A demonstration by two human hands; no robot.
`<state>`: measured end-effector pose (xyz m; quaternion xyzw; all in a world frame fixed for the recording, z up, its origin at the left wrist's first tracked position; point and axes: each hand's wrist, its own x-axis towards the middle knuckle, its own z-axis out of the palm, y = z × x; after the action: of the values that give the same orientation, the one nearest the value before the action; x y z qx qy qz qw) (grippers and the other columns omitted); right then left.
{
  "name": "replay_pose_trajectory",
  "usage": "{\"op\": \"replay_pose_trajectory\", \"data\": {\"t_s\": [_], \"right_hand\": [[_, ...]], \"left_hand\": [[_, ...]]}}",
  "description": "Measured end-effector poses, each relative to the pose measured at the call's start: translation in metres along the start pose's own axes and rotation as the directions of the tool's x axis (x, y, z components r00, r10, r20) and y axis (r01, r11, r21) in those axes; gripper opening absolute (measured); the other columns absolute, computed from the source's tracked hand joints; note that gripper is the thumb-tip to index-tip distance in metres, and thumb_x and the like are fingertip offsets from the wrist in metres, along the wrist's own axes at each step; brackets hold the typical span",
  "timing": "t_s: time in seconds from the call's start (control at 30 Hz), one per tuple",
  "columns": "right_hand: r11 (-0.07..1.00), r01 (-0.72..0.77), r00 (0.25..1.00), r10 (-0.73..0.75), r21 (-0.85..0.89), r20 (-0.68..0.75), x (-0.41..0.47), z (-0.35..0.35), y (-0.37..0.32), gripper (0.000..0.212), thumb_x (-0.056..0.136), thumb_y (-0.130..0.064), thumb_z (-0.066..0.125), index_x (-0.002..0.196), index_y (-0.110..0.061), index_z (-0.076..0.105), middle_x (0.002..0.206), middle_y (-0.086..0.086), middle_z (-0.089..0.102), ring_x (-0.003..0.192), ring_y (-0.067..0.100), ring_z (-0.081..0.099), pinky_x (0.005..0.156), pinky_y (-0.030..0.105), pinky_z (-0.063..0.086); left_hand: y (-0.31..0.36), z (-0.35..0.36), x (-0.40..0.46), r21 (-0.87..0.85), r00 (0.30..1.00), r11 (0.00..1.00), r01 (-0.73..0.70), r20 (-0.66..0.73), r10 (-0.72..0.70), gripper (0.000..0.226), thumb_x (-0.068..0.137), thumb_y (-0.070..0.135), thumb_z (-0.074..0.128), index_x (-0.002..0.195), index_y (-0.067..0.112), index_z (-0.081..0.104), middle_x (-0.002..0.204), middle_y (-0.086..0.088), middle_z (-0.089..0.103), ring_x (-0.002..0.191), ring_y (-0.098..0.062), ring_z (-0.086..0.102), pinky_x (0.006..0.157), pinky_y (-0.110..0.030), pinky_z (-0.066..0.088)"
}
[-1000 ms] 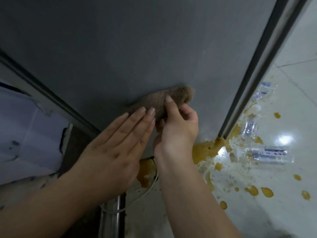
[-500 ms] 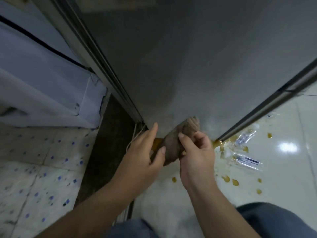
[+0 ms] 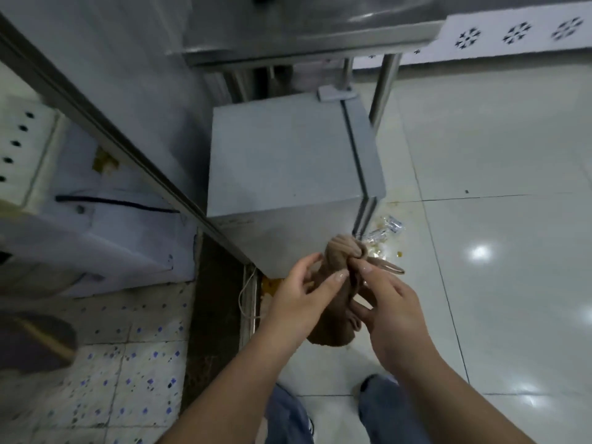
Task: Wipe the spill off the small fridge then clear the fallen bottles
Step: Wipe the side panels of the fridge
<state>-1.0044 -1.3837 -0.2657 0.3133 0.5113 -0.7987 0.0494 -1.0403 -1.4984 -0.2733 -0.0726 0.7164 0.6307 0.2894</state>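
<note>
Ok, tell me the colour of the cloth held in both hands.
Brown: the soft bunched cloth is a plain mid-brown, without pattern, seen in the head view.

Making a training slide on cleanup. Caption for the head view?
Both hands, left and right, hold a brown cloth beside the small fridge; fallen bottles lie on the floor.

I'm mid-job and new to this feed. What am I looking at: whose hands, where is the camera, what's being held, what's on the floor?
There is no machine: a person wears one camera on the head, looking down. The left hand and right hand both grip a bunched brown cloth. Beyond them stands the small grey fridge. Clear fallen bottles lie on the white tiled floor by its front corner, amid yellow spill spots.
</note>
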Motion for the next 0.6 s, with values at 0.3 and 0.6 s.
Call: {"op": "replay_pose_trajectory", "data": {"t_s": [0.3, 0.6], "right_hand": [[0.979, 0.107, 0.99, -0.088, 0.171, -0.112, -0.064, -0.167, -0.102, 0.032, 0.093, -0.015, 0.046, 0.074, -0.016, 0.071, 0.07, -0.004, 0.07, 0.077, 0.016, 0.063, 0.07, 0.034, 0.05], [0.971, 0.238, 0.932, -0.226, 0.007, -0.284, -0.055, -0.35, -0.173, 0.015, 0.087, -0.006, 0.06, 0.085, -0.017, 0.071, 0.083, -0.004, 0.067, 0.081, 0.016, 0.063, 0.073, 0.03, 0.052]], "left_hand": [[0.071, 0.194, -0.022, 0.204, 0.974, 0.973, -0.109, 0.215, 0.064, 0.048, 0.063, 0.04, 0.075, 0.106, 0.03, 0.055, 0.108, 0.001, 0.065, 0.1, -0.014, 0.063, 0.093, -0.037, 0.05], [0.098, 0.374, 0.003, 0.029, 0.897, 0.995, 0.092, 0.431, -0.095, 0.017, 0.086, 0.014, 0.06, 0.103, 0.018, 0.064, 0.1, -0.008, 0.07, 0.088, -0.022, 0.066, 0.077, -0.038, 0.051]]}}
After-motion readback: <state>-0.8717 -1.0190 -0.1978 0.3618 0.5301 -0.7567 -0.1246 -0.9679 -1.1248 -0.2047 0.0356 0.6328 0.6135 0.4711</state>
